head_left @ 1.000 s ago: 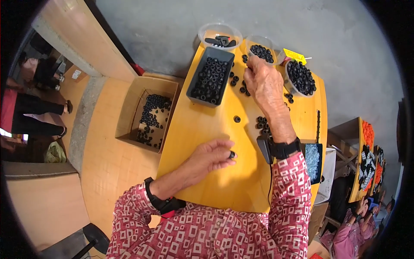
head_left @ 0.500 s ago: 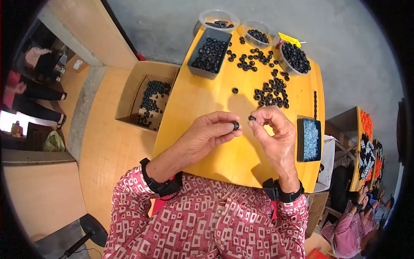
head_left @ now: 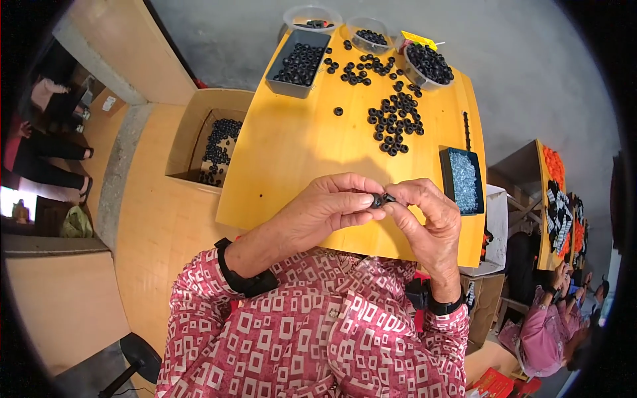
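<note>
My left hand (head_left: 325, 211) and my right hand (head_left: 428, 219) meet over the near part of the yellow table (head_left: 292, 152). Between their fingertips they pinch a small black ring part (head_left: 381, 198); both hands touch it. Loose black rings (head_left: 393, 119) lie scattered further out on the table. A dark tray of black rings (head_left: 300, 63) stands at the far left. A blue tray of small shiny parts (head_left: 462, 181) sits just beyond my right hand.
Two clear bowls (head_left: 370, 36) and a third bowl of black parts (head_left: 429, 64) line the far edge. A cardboard box with black rings (head_left: 213, 149) stands on the floor at left. Other people sit at right (head_left: 551, 318) and far left (head_left: 40, 146).
My right hand came back from the far bowls with a part and met my left hand; both hands have now closed together on the black piece nearer my body.
</note>
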Demonstrator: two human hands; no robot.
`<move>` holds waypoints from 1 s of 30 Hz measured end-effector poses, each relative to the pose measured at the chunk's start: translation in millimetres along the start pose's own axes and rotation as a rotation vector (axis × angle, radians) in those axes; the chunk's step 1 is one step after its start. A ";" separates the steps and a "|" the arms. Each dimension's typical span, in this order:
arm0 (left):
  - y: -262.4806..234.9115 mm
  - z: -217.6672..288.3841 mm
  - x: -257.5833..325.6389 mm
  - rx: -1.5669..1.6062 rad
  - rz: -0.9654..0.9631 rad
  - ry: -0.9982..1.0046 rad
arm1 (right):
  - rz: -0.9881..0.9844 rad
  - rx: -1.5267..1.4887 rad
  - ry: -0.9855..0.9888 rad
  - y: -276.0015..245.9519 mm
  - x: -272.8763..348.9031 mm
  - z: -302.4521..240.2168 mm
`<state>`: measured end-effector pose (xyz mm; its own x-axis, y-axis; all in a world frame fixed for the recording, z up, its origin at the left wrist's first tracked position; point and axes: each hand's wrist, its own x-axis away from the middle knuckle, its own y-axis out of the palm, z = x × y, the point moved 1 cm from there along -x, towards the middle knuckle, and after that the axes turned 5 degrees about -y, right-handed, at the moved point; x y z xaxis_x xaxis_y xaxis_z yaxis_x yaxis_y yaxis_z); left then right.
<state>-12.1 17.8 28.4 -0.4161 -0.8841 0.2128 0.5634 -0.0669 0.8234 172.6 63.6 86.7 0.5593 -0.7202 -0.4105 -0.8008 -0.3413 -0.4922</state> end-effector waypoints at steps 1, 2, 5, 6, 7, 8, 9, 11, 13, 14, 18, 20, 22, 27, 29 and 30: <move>0.7 -1.2 0.1 -0.004 -0.006 -0.004 | 0.008 -0.018 0.037 -1.3 2.1 -2.2; 1.0 -3.1 0.1 0.003 -0.020 0.004 | 0.013 -0.016 0.036 -1.3 3.8 -3.1; 1.9 -7.2 0.2 -0.010 -0.027 0.007 | 0.031 0.061 -0.068 -1.9 7.3 -4.7; 2.0 -7.9 -0.5 -0.025 -0.016 0.004 | 0.026 0.063 -0.067 -3.4 8.1 -3.9; 2.3 -8.4 -2.1 -0.028 -0.018 0.003 | 0.021 0.065 -0.067 -4.5 8.7 -3.2; 2.9 -8.7 -3.2 -0.019 -0.032 -0.003 | 0.026 0.063 -0.067 -4.4 9.1 -4.1; 3.3 -9.0 -3.9 -0.010 -0.046 -0.011 | 0.034 0.055 -0.061 -4.2 9.2 -5.4; 3.6 -10.0 -3.9 -0.022 -0.014 -0.020 | 0.046 0.046 -0.054 -4.8 8.9 -4.6; 3.4 -11.1 -4.9 -0.034 0.017 -0.029 | 0.016 -0.006 -0.043 -5.8 7.0 -0.8; 2.6 -12.4 -5.9 -0.030 0.009 -0.045 | 0.021 -0.006 -0.040 -5.3 7.6 -0.7; -0.5 -15.2 -8.6 -0.046 0.014 -0.073 | -0.009 0.004 -0.087 -4.3 8.5 2.6; -3.5 -16.4 -9.9 -0.048 0.011 -0.084 | -0.042 0.006 -0.106 -3.1 9.7 4.8; -7.0 -17.5 -11.2 -0.047 0.008 -0.092 | -0.059 0.022 -0.091 -1.4 11.0 5.4; -7.2 -16.7 -8.6 -0.024 -0.011 -0.061 | -0.054 0.073 -0.115 0.4 12.5 -0.1; -9.4 -18.7 -8.8 -0.010 -0.021 -0.067 | -0.048 0.112 -0.138 -0.3 13.3 -1.9; -9.8 -19.4 -9.3 0.002 -0.033 -0.073 | -0.045 0.170 -0.177 -0.8 14.0 -3.4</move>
<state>0.1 17.7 8.1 -0.4856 -0.8452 0.2231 0.5467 -0.0946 0.8320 180.4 51.7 83.9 0.6347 -0.5841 -0.5059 -0.7348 -0.2538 -0.6289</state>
